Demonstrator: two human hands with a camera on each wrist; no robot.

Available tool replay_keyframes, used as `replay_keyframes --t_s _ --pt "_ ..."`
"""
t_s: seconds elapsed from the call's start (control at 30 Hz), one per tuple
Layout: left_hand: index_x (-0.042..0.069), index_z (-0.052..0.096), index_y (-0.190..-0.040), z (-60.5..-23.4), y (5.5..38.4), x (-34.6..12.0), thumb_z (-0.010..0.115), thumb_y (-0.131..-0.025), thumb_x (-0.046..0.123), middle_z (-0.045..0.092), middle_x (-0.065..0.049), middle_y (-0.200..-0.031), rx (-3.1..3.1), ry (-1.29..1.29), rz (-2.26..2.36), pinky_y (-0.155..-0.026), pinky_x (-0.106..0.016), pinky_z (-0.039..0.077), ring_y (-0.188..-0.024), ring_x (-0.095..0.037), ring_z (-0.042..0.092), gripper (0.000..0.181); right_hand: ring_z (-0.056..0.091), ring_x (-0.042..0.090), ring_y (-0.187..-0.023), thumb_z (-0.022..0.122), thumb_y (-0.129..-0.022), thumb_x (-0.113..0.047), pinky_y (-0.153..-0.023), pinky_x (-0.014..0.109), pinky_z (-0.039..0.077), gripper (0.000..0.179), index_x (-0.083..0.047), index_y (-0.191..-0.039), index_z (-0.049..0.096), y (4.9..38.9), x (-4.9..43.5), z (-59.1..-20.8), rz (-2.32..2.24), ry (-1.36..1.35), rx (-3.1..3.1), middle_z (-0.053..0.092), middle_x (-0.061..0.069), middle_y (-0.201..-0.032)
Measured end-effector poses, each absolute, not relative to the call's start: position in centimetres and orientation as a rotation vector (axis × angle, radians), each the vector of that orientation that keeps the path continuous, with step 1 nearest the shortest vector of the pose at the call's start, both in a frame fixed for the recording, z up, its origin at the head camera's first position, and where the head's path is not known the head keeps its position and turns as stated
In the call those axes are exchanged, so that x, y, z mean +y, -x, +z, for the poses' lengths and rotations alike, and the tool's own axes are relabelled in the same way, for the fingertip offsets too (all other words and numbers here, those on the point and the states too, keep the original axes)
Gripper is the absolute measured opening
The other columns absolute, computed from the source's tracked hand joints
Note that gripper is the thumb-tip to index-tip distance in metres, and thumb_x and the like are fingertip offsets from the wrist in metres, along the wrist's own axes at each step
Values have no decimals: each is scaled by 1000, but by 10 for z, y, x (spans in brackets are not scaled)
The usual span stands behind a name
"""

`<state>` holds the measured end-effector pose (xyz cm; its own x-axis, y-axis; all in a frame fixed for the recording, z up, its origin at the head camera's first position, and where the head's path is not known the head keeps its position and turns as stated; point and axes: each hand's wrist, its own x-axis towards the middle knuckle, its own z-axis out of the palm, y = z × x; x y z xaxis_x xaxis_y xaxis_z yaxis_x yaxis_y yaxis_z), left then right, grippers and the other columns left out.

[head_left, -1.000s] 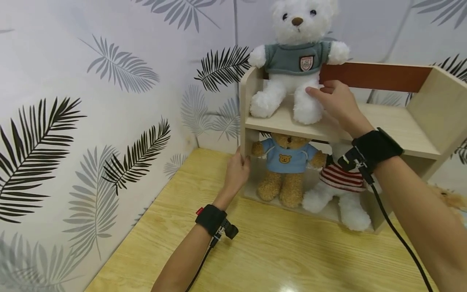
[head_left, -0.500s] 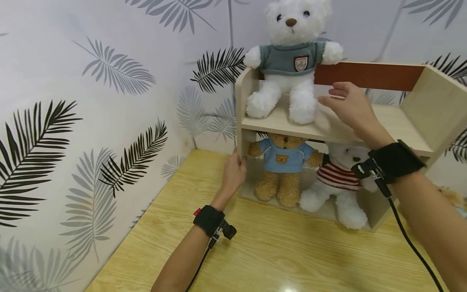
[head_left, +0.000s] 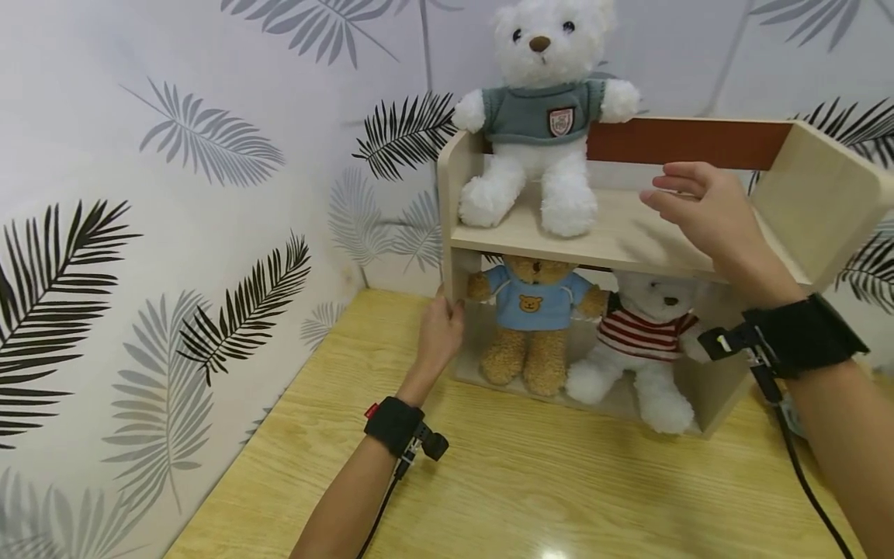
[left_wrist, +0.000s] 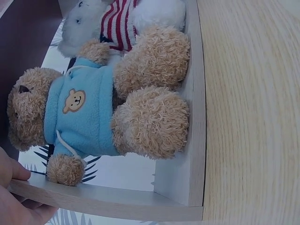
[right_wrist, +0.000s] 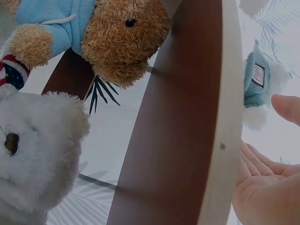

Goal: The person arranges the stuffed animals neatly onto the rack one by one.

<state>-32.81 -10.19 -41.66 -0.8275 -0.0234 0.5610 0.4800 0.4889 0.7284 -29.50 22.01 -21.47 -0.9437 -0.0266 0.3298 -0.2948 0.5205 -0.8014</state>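
In the head view a white teddy bear [head_left: 541, 112] in a teal sweater sits on the upper left of a two-tier wooden shelf [head_left: 621, 221]. My left hand [head_left: 440, 334] grips the shelf's left side panel, thumb inside and fingers outside in the left wrist view. My right hand [head_left: 715, 213] is held over the upper board, right of that bear and apart from it, fingers extended. Below, a brown teddy bear [head_left: 534, 310] in a blue top stands beside a white teddy bear [head_left: 646, 338] in a red-striped sweater. The right wrist view shows my right palm [right_wrist: 267, 187] above the board, holding nothing.
The shelf stands on a wood-grain table [head_left: 531, 473] against a leaf-patterned wall [head_left: 209, 233]. Its right side panel [head_left: 817, 194] rises beyond my right hand. Cables run from both wrist cameras along the forearms.
My right hand has let go of the teal-sweater bear's leg and moved right, fingers spreading. My left hand keeps its hold on the shelf. The head view has shifted slightly right.
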Motion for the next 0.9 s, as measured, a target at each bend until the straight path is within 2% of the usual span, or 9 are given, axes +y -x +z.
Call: replay_keyframes --t_s 0.07,0.27,0.43,0.53,0.7,0.9 --pt "-9 47 -138 -417 328 -102 52 -101 1 65 -30 -101 -2236 385 -1305 -67 -48 56 -78 -38 66 39 59 5 -108 65 -97 -37 -83 13 50 68 -3 -151 39 292 222 -216 1408 -283 -2470 52 16 -143" --pt "-10 47 -139 -418 328 -103 52 -100 0 64 -32 -111 -2224 388 -1311 -74 -50 57 -91 -41 68 41 60 -1 -101 65 -98 -33 -79 12 51 61 -3 -147 44 280 231 -220 1436 -354 -2419 59 7 -134" --pt "-10 47 -138 -418 329 -103 52 -100 1 64 -32 -109 -2236 378 -1309 -73 -50 57 -89 -42 68 40 64 3 -98 63 -100 -19 -77 14 52 35 -6 -131 57 268 243 -225 1628 -474 -2310 67 -10 -113" --pt "-10 47 -139 -418 328 -104 53 -100 1 64 -33 -111 -2243 370 -1323 -74 -50 57 -92 -42 68 41 66 6 -96 63 -99 -12 -76 15 53 20 -12 -119 64 263 250 -227 1779 -517 -2245 71 -10 -106" --pt "-9 48 -139 -415 327 -105 53 -100 2 64 -33 -112 -2244 346 -1325 -75 -52 57 -94 -43 67 41 67 7 -95 65 -98 -12 -76 16 54 18 -15 -115 69 257 258 -229 1863 -500 -2211 73 -8 -106" --pt "-8 50 -137 -417 328 -103 54 -100 3 66 -32 -107 -2246 346 -1288 -73 -53 56 -90 -43 68 39 66 4 -97 63 -99 -20 -78 13 52 24 -14 -122 66 252 270 -235 1713 -421 -2301 70 -12 -107"
